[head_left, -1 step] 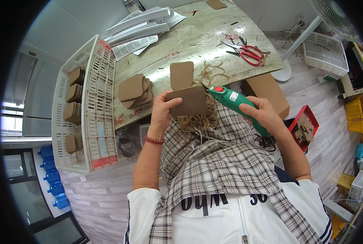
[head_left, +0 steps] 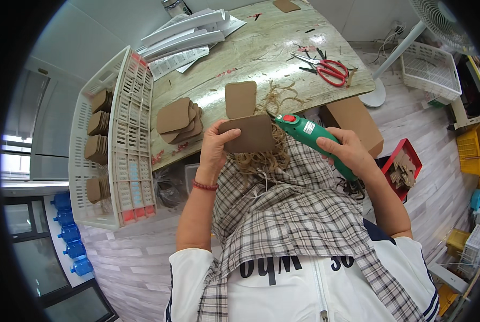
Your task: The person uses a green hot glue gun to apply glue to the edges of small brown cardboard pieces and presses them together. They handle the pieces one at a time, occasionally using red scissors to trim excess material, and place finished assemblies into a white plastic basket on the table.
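My left hand [head_left: 214, 149] grips a brown rounded cardboard piece [head_left: 251, 134] by its left edge and holds it flat above my lap. My right hand [head_left: 348, 151] is wrapped around a green glue gun [head_left: 305, 129] with a red button. The gun's nozzle touches the right edge of that piece. A tangle of tan twine [head_left: 261, 159] lies under the piece on my checked apron. A second cardboard piece [head_left: 240, 99] lies on the table [head_left: 261, 48] just beyond, with a small stack of similar pieces [head_left: 178, 121] to its left.
A white slatted crate [head_left: 123, 166] at the left holds several stacks of cardboard pieces. Red scissors [head_left: 332, 70] and white papers [head_left: 186, 37] lie on the table. A cardboard box [head_left: 354, 117], a red bin [head_left: 402, 167], a white basket [head_left: 430, 67] and a fan stand are on my right.
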Demonstrator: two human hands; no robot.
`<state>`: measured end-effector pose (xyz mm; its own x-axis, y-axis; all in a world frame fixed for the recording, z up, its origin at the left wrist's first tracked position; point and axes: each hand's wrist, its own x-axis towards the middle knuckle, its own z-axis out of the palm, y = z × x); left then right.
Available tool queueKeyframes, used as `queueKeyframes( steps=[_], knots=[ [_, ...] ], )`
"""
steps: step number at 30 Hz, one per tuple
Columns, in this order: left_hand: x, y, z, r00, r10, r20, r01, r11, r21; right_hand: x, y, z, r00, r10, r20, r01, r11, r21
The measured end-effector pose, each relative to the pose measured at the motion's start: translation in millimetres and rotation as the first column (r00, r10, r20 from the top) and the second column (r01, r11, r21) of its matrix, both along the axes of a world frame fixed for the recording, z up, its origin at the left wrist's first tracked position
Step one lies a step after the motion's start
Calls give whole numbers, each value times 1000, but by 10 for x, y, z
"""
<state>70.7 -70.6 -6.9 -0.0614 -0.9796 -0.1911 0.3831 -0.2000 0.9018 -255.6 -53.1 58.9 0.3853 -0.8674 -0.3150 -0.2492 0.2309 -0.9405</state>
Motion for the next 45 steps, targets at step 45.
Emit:
queueKeyframes(
  steps=[45],
  knots=[
    [1168,-427,719,-269,668,694,105,736,-668,130,-49,-372,995,-98,3,98,992,-82]
  ],
)
